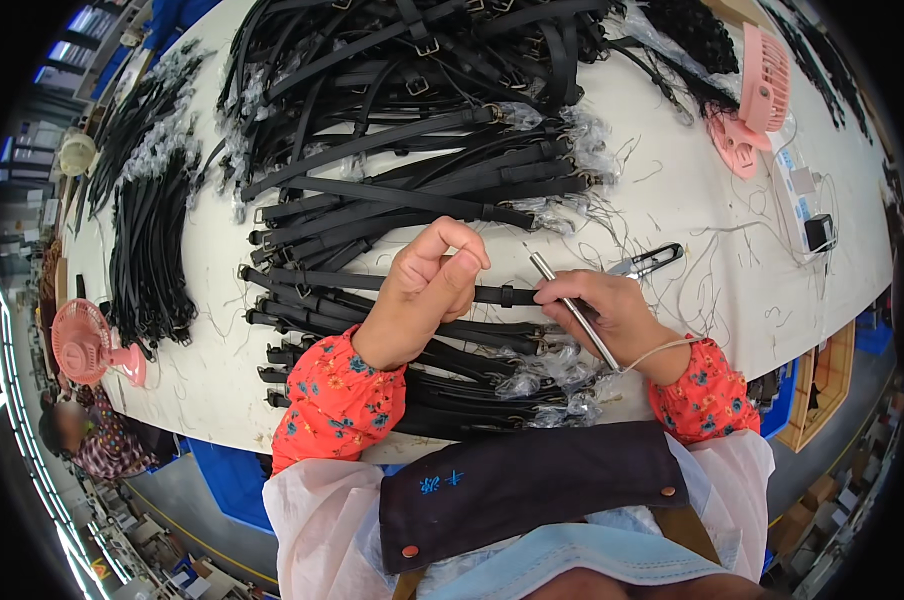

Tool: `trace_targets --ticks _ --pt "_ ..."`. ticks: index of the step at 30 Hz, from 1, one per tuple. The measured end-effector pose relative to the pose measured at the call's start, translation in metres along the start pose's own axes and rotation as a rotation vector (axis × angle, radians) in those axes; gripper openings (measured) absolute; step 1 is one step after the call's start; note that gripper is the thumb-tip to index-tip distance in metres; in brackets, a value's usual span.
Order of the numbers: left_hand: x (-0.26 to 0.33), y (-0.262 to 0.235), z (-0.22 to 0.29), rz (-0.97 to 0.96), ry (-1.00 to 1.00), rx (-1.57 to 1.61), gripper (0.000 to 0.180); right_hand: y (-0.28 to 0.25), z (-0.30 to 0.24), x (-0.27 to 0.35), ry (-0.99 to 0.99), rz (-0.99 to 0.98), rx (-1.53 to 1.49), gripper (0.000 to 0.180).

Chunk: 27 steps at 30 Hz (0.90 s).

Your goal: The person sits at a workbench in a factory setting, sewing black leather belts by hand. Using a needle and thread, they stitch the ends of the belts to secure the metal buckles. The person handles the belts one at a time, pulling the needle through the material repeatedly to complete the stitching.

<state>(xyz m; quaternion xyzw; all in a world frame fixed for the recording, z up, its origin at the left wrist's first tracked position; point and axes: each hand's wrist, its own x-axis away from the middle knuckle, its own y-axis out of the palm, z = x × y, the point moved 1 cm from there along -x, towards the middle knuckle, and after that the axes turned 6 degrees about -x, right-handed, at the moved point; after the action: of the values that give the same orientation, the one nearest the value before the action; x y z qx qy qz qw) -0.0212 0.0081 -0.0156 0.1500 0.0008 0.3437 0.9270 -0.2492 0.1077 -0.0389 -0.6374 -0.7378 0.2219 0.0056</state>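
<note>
My left hand (427, 295) is closed, with the index finger curled over the thumb and the lower fingers round a black belt (502, 296). That strap runs to my right hand (612, 310), whose thumb and fingertips meet at its end. A slim silver pen-shaped tool (578, 318) also lies in my right hand, its tip pointing up and left. From the tool's lower end a thin pale cord passes by my right wrist. Bundled black belts (492, 375) with buckles and clear plastic wrapping lie beneath and around both hands.
Behind my hands a large heap of black belts (412, 75) covers the white table (672, 210). Thread snips (652, 262) lie beyond my right hand. Pink fans (767, 80) stand at the far right and left. A power strip (792, 205) is on the right.
</note>
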Motion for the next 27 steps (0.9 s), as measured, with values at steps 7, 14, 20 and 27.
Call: trace_targets --ticks 7,14,20,27 --pt "0.002 -0.004 0.002 0.041 0.044 0.056 0.012 -0.001 -0.006 0.001 0.033 -0.004 -0.011 0.019" --pt "0.004 -0.004 0.006 0.112 0.071 -0.005 0.011 -0.001 -0.005 0.001 -0.017 0.013 0.033 0.021" --pt "0.023 -0.099 0.042 0.58 0.391 -0.03 0.012 -0.01 -0.008 0.003 0.084 0.062 0.081 0.026" --pt "0.01 -0.065 0.055 0.811 0.554 -1.341 0.037 0.0 0.002 0.002 0.002 0.054 0.065 0.025"
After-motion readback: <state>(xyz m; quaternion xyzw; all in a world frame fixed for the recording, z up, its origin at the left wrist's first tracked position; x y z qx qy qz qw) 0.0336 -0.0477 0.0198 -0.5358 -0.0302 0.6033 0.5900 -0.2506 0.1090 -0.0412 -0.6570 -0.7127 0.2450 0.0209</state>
